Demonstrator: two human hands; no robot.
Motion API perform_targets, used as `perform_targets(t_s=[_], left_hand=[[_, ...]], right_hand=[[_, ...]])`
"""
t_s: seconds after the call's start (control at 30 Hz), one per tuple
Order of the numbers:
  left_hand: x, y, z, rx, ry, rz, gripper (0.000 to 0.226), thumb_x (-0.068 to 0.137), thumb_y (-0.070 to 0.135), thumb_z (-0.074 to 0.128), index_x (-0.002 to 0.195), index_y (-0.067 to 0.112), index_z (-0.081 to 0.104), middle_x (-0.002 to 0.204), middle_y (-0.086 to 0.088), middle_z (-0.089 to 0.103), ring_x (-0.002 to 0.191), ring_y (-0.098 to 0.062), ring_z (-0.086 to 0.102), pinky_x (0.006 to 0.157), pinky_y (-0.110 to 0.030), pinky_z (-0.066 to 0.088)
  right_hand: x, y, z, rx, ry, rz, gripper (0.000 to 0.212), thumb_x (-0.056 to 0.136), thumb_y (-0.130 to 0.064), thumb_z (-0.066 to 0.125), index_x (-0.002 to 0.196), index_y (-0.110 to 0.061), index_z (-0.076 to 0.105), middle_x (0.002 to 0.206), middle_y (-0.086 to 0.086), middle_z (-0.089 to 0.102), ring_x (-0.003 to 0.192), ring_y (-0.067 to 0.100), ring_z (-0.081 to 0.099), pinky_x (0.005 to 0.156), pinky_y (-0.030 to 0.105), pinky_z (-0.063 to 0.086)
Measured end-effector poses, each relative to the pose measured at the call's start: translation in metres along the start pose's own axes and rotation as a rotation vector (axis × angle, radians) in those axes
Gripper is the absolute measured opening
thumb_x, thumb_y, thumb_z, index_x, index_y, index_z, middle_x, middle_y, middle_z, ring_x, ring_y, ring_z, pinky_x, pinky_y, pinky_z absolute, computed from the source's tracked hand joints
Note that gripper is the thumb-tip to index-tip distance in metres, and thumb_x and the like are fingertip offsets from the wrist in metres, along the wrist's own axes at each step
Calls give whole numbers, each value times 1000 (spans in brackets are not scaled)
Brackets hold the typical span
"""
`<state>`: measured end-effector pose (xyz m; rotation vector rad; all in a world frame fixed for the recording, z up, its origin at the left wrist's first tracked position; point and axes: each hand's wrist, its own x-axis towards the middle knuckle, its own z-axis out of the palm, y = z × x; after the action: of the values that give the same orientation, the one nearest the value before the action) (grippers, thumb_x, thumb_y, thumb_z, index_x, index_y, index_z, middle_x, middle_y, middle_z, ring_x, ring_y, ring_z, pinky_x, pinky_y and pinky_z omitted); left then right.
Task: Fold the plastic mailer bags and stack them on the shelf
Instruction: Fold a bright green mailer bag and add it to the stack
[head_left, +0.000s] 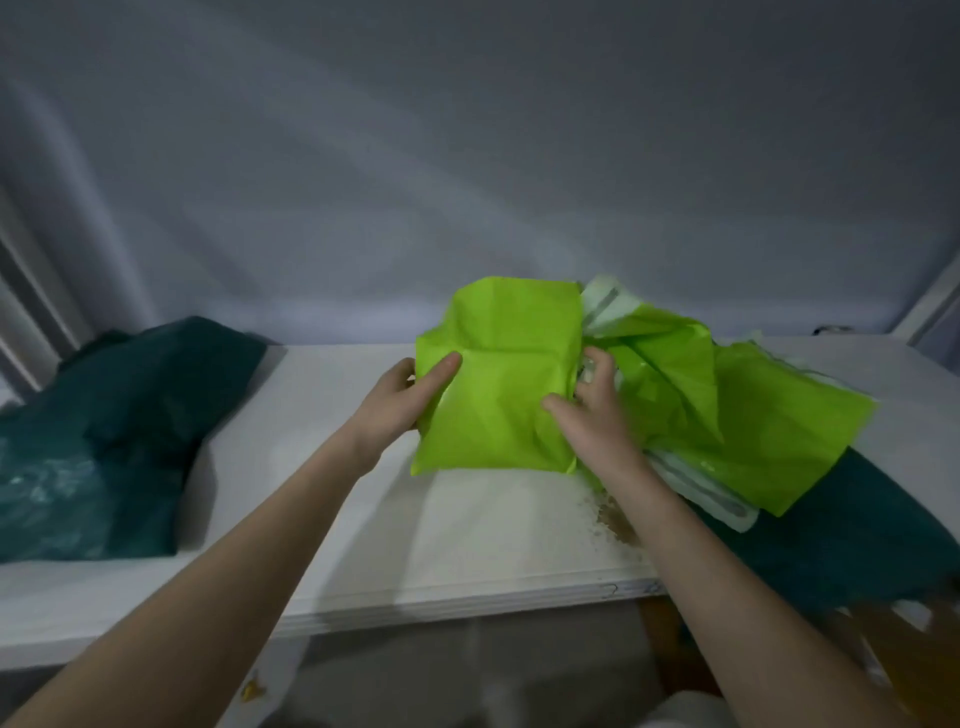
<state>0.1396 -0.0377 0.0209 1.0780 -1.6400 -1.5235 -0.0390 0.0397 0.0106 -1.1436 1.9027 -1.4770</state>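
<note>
left hand (402, 397): gripping folded green mailer bag (498, 379) at left edge, thumb on top
right hand (592, 402): fingers curling round bag's right edge
shelf (467, 540): carrying loose green bags (727, 400), dark teal bags (104, 431)

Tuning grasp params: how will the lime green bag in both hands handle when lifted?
Lime green bag is probably floppy: it creases between the left hand and right hand. Likely light and slippery, since it looks thin and glossy.

Lime-green folded mailer bag (498, 374) upright (creased) above the white shelf (467, 530).
</note>
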Motion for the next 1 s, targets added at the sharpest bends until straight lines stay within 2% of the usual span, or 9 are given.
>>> perform_targets(t_s=[0.1,0.23,0.3,0.43,0.53,0.6,0.73,0.87,1.0], left_hand=[[2,-8,-2,-20,-62,-2,44,84,36,67,123,19,55,113,1,67,97,-14,67,82,-32,56],[3,-16,0,13,-189,9,39,82,21,70,119,23,58,108,5,70,96,-13,67,72,-22,55],[4,-19,3,-3,-196,28,37,82,17,69,118,21,60,106,4,70,93,-10,68,68,-18,53],[4,-22,8,-55,-153,63,38,86,13,63,122,21,56,110,4,68,89,-6,67,65,-17,52],[3,-21,3,-78,-102,74,36,88,17,61,121,28,55,107,10,68,87,-4,68,64,-19,55],[0,-17,-5,-63,-72,89,34,89,20,60,120,34,54,105,14,68,88,-5,68,65,-22,57],[-5,-16,-29,0,-23,103,51,91,32,58,135,44,36,112,17,63,93,-6,67,71,-32,57],[-10,-42,-51,58,92,5,75,91,38,55,147,40,5,125,3,54,92,-8,62,66,-29,54],[-14,-80,-67,367,145,-116,66,95,35,49,150,21,15,144,-7,36,119,-21,50,98,-31,41]], right_hand=[[-2,-4,-6,-148,147,-57,36,82,-8,58,116,-9,44,77,-1,54,76,24,54,71,33,40],[0,-7,-28,-411,466,-356,46,68,5,59,112,-2,49,100,15,53,94,33,51,80,36,36],[7,-7,-37,-462,405,-342,45,73,2,59,116,-3,49,107,15,51,96,33,51,81,36,37],[15,2,-30,-334,69,-114,48,88,-27,60,127,-8,40,112,11,48,107,31,52,92,39,42],[13,8,-16,-182,-66,78,54,88,-44,58,127,-17,35,92,-3,49,96,20,51,77,30,38],[12,10,-6,-109,-77,114,42,86,-44,61,115,-23,40,83,-10,50,91,18,52,73,30,39],[8,10,23,-92,-87,83,25,82,-29,68,97,-23,48,102,2,65,97,21,60,88,35,47],[-7,18,55,-183,-114,103,35,83,-28,68,109,-11,52,111,12,66,104,28,61,83,31,46],[-26,38,80,-407,-136,135,52,85,-32,65,122,-1,46,123,19,57,115,33,52,89,33,40]])
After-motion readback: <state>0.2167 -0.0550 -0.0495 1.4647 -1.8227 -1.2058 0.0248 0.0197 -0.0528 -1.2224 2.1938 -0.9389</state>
